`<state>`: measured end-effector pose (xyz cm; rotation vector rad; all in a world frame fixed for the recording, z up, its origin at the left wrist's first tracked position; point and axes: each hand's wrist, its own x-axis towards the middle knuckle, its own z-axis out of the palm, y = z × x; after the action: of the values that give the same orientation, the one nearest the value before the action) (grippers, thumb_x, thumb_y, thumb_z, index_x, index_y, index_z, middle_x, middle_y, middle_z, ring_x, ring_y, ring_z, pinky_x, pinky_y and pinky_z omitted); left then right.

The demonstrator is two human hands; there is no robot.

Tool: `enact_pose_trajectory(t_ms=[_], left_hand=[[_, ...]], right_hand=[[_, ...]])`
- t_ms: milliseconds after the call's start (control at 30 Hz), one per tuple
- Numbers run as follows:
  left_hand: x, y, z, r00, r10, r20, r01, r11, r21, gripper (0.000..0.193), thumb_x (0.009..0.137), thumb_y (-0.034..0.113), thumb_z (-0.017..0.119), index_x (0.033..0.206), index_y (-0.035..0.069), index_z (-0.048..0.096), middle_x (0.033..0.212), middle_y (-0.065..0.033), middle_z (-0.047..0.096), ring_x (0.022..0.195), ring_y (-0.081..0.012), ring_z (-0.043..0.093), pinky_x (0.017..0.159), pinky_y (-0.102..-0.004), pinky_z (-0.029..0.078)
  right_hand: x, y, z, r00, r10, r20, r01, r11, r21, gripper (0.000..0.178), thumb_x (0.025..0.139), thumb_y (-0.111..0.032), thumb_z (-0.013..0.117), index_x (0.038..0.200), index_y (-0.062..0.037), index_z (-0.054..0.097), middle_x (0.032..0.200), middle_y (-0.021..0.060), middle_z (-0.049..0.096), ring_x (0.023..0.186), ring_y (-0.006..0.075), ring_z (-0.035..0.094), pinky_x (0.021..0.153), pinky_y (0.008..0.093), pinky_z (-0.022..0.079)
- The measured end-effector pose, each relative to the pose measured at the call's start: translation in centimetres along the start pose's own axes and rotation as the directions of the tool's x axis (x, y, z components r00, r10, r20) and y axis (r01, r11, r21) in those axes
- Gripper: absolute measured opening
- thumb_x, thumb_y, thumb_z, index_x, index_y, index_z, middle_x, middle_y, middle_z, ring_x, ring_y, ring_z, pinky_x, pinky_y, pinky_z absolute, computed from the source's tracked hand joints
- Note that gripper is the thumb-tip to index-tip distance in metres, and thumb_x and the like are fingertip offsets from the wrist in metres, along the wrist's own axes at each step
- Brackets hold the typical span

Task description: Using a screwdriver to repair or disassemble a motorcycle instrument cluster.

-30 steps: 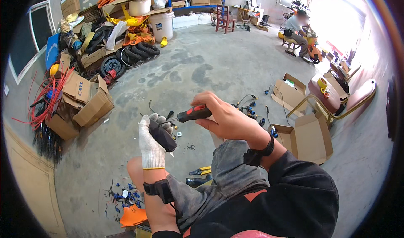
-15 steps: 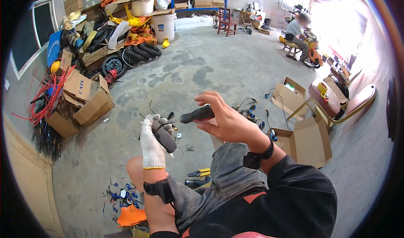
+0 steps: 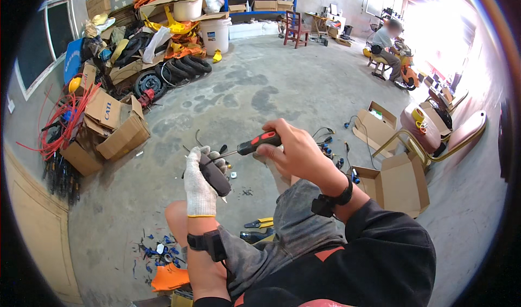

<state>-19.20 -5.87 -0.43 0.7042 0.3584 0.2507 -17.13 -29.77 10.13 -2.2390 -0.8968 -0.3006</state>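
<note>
My left hand (image 3: 198, 192), in a white knitted glove, is closed around a dark, rounded, elongated casing (image 3: 217, 182). Thin dark wires stick out beyond the glove, and what the casing belongs to I cannot make out. In my bare right hand (image 3: 298, 151) is a screwdriver (image 3: 251, 145) with a black and red handle, the fingers curled over its back end. Its shaft points left, and the tip meets the upper part of the casing; the exact contact is hidden by the glove. Both hands are above the floor in front of my knees.
Yellow-handled pliers (image 3: 259, 223) lie by my leg. Blue and black scraps (image 3: 161, 253) and an orange piece (image 3: 170, 277) are at lower left. Cables with connectors (image 3: 331, 149), cardboard boxes (image 3: 399, 182) and chairs (image 3: 461, 133) stand right. A person (image 3: 386, 46) sits far right.
My right fingers, spread around the handle before, have curled onto it. The handle has turned, showing more red. The left hand keeps its hold on the casing; the view has shifted slightly.
</note>
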Motion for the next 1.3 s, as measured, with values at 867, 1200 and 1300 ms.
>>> enact_pose_trajectory(t_ms=[867, 1200, 1300], left_hand=[[-0.4, 0.5, 0.6, 0.999, -0.025, -0.029, 0.024, 0.999, -0.042, 0.03, 0.101, 0.037, 0.056, 0.103, 0.008, 0.061, 0.087, -0.0098, 0.067, 0.065, -0.0221, 0.066, 0.06, -0.0361, 0.056], [0.0, 0.0, 0.2, 1.0, -0.014, -0.016, 0.014, 1.0, -0.012, 0.034, 0.1, 0.042, 0.056, 0.103, 0.009, 0.063, 0.085, -0.009, 0.068, 0.067, -0.0231, 0.067, 0.062, -0.0385, 0.056], [1.3, -0.8, -0.2, 0.998, -0.055, -0.021, 0.053, 0.995, -0.088, 0.031, 0.099, 0.039, 0.057, 0.102, 0.009, 0.062, 0.084, -0.0097, 0.067, 0.066, -0.0232, 0.066, 0.06, -0.0373, 0.054]], right_hand=[[0.3, 0.0, -0.4, 0.971, -0.219, 0.093, 0.21, 0.973, 0.092, 0.038, 0.088, -0.019, 0.078, 0.116, -0.0033, 0.058, 0.114, 0.0157, 0.061, 0.1, 0.0348, 0.066, 0.083, 0.0406, 0.054], [0.0, 0.6, 0.7, 0.99, -0.117, -0.084, 0.114, 0.993, -0.035, 0.048, 0.091, -0.035, 0.074, 0.12, -0.002, 0.056, 0.109, 0.0212, 0.067, 0.099, 0.0377, 0.068, 0.083, 0.0451, 0.053], [0.0, 0.3, 1.0, 0.964, -0.25, -0.094, 0.26, 0.958, 0.122, 0.046, 0.088, -0.019, 0.076, 0.124, -0.0026, 0.052, 0.107, 0.0178, 0.065, 0.101, 0.037, 0.067, 0.084, 0.0444, 0.053]])
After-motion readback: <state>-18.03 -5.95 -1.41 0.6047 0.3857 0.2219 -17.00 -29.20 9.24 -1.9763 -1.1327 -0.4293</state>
